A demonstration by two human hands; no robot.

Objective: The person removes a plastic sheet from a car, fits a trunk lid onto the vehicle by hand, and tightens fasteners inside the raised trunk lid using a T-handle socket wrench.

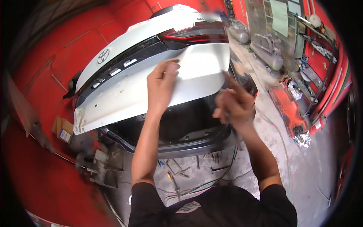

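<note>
Left hand (162,83) raised, half-open, looks empty; right hand (236,104) blurred, hold unclear; tailgate (124,92) beyond.

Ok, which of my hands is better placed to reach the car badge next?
Probably your left hand: in this view it's nearer the badge, in front of the white trunk lid. Your right hand, blurred, is farther across.

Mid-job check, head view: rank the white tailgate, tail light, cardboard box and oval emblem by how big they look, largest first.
1. White tailgate
2. Tail light
3. Cardboard box
4. Oval emblem

This is apparent size only; the lens bends the view.
</note>
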